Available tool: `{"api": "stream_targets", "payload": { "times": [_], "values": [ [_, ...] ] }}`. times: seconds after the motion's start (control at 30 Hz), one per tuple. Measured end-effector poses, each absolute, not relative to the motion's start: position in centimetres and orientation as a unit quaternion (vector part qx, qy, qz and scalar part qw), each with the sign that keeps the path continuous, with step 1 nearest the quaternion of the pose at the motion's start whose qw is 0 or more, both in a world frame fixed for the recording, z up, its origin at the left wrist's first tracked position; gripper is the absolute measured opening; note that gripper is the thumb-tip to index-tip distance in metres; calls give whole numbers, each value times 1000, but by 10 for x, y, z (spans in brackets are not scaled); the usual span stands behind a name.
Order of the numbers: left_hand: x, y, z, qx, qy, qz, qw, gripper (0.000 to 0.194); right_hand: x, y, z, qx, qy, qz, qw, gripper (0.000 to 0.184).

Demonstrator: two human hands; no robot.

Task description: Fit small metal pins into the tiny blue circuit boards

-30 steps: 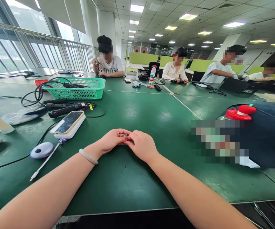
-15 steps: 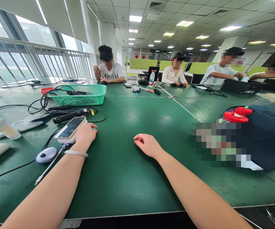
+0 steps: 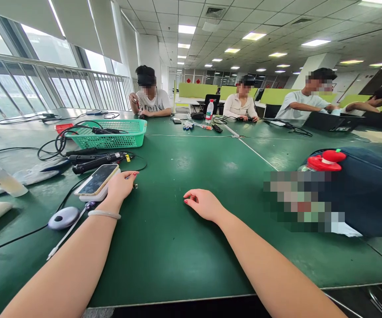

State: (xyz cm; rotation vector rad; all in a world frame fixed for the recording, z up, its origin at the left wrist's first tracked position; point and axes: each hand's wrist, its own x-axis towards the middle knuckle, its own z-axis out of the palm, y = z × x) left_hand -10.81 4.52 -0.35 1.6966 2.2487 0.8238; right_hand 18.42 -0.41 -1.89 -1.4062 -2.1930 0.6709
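Just right of a phone (image 3: 99, 179) rests my left hand (image 3: 121, 185), its fingers stretched out and holding nothing. The phone lies on a white block (image 3: 93, 197) that the hand partly covers. By the fingertips a small silvery object (image 3: 136, 186) lies on the table; it is too small to name. My right hand (image 3: 206, 204) rests on the green table (image 3: 177, 247) near the middle. Its fingers are loosely curved, with a gap between thumb and forefinger and nothing visible in them.
At the back left stands a green basket (image 3: 111, 134) with cables, and black handheld devices (image 3: 100, 162) lie before it. A tilted bottle (image 3: 4, 179) is at far left. A dark bag (image 3: 366, 194) and red-lidded bottle (image 3: 325, 161) occupy the right. Several people sit across the table.
My hands were together over a small object, then parted. My left hand moved left to beside the phone, and the small object now lies by its fingertips. My right hand stayed near the middle.
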Motion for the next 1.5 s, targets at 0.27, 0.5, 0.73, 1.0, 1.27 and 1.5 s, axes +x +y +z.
{"api": "stream_targets", "payload": {
  "times": [0.27,0.5,0.73,1.0,1.27,1.5],
  "values": [
    [-90,45,-16,615,697,306,207,47,184,-3,-21,-505,-805,224,216,21],
    [-25,17,-10,670,459,378,443,50,183,0,-23,-507,-810,208,210,19],
    [-30,20,-16,687,545,338,341,46,176,-2,-27,-497,-824,159,220,33],
    [-25,22,-22,705,586,303,260,36,156,-2,-27,-411,-892,32,183,30],
    [-22,16,-13,742,564,270,241,31,170,2,-31,-440,-858,127,232,23],
    [-19,13,-15,718,531,322,314,31,175,2,-26,-487,-708,321,398,20]
  ]
}}
